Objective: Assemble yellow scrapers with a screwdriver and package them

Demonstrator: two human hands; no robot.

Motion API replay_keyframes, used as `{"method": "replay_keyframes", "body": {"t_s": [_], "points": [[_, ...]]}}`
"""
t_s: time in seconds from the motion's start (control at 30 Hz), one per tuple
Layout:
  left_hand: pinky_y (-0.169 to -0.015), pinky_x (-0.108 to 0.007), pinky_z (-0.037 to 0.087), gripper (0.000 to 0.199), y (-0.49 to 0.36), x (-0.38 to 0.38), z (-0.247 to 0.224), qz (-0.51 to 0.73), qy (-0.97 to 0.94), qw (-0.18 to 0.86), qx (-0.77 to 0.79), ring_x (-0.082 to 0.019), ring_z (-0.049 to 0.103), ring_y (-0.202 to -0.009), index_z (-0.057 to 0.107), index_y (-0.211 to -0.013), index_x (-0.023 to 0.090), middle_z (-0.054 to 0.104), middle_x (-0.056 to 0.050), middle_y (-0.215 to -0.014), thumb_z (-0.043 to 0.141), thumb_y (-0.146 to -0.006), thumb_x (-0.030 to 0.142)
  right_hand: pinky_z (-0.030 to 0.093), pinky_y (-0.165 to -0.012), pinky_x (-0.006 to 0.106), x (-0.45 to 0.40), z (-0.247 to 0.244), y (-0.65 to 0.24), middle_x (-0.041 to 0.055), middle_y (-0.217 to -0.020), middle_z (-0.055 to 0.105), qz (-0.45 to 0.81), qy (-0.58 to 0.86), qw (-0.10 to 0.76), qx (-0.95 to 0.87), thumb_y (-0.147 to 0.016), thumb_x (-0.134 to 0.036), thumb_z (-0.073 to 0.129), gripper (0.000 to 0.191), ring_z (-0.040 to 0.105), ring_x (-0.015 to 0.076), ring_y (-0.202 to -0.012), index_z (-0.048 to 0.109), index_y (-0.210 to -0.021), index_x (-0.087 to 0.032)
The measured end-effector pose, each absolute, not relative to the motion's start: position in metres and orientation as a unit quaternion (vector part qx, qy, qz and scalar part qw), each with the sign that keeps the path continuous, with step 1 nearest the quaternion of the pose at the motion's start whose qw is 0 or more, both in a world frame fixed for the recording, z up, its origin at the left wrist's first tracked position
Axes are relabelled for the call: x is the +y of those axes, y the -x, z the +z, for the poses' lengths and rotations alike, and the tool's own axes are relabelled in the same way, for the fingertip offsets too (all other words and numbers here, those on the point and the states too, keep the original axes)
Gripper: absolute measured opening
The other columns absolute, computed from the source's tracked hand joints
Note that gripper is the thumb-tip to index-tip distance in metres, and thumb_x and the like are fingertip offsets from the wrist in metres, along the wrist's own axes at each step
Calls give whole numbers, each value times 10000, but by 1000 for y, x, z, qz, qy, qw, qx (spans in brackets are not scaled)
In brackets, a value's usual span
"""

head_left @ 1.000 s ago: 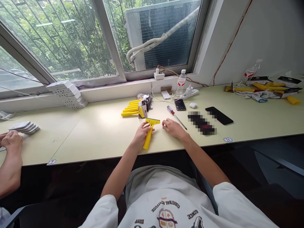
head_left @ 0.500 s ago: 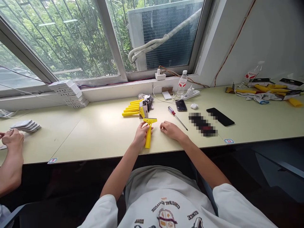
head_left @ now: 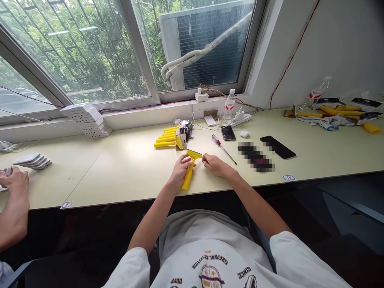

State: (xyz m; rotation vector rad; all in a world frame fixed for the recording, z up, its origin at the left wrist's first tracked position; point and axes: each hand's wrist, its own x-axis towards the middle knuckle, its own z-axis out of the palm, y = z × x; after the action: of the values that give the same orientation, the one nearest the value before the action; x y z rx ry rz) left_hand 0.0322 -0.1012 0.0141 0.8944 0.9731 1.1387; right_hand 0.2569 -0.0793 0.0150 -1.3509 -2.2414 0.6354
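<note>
A yellow scraper (head_left: 188,176) with a wide T-shaped head is in my left hand (head_left: 180,169), whose fingers wrap round its handle. The scraper tilts, its head up and to the right. My right hand (head_left: 213,165) is closed, fingertips pinched together at the right end of the scraper's head. Whether those fingers grip the head's corner or some small piece is hidden. Just beyond my left hand lies a row of several more yellow scrapers (head_left: 165,138), handles to the left, heads partly in packaging. A screwdriver (head_left: 217,140) with a red handle lies beyond my right hand.
A phone (head_left: 228,133), a white earbud case (head_left: 245,134), a water bottle (head_left: 229,107) and a power strip (head_left: 243,118) stand behind. A black flat object (head_left: 278,147) lies right. At far left, a co-worker's hand (head_left: 15,178) is near stacked white pieces (head_left: 33,160).
The scraper has tilted, its head swinging right to meet the fingertips of my right hand. My left hand has turned slightly with it. The co-worker's hand at far left has shifted a little.
</note>
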Motion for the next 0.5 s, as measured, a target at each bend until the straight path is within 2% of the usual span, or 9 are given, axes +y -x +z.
{"method": "replay_keyframes", "body": {"t_s": [0.3,0.5], "points": [[-693,-257,615,454,-35,-104,14,486,-418,643,419,-171,785,-906,645,-1286,221,685,-106,-1349,847,-879,207,471,-850,291,-75,12,-258,63,-1021,752,182,484,291,-805,-997,-95,523,175,659,190,-911,656,-1018,-208],[-682,-264,612,483,-33,-97,15,514,-364,636,446,-203,802,-958,635,-1285,233,691,-115,-1406,850,-856,169,466,-826,294,-77,13,-260,61,-1026,754,187,503,247,-807,-1009,-115,558,148,661,193,-907,667,-1012,-215]]}}
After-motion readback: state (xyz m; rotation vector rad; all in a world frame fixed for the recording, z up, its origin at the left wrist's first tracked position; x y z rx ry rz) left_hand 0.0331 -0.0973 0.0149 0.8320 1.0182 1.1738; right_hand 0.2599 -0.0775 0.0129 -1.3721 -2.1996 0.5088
